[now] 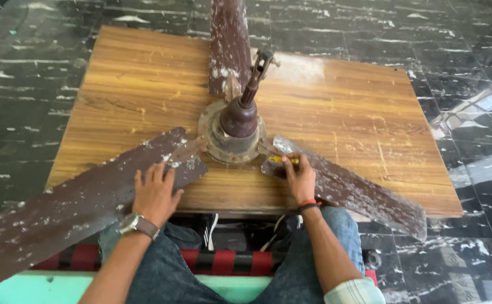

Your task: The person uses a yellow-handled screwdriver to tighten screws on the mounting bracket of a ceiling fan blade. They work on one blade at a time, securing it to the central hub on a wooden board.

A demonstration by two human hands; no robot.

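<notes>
Your left hand (154, 194) lies flat and released on the left fan blade (82, 211), pressing it down near its root, and your right hand (297, 177) is clenched around a yellow-handled screwdriver (284, 160), with its tip at the inner end of the right fan blade (347, 188), just beside the motor housing (233, 132). The old brown ceiling fan sits in the middle of the wooden worktop (336, 107), with its down rod (255, 79) tilted up and away from you. To do this step well, I think you should keep the screwdriver straight in line with the screw, push firmly into the head before you turn, and keep the left hand heavy on the blade so the fan does not rotate on the worktop. The metal looks rusty and the paint is peeling, so the screw head may slip; turn slowly. I cannot see the screw itself, because your fingers hide it. Counted: three fan blades, the third fan blade (229, 45) pointing away from you, one motor housing, one down rod, one screwdriver, one worktop. On your left wrist there is one watch (136, 223), and on the right wrist one red and black band (308, 205).
</notes>
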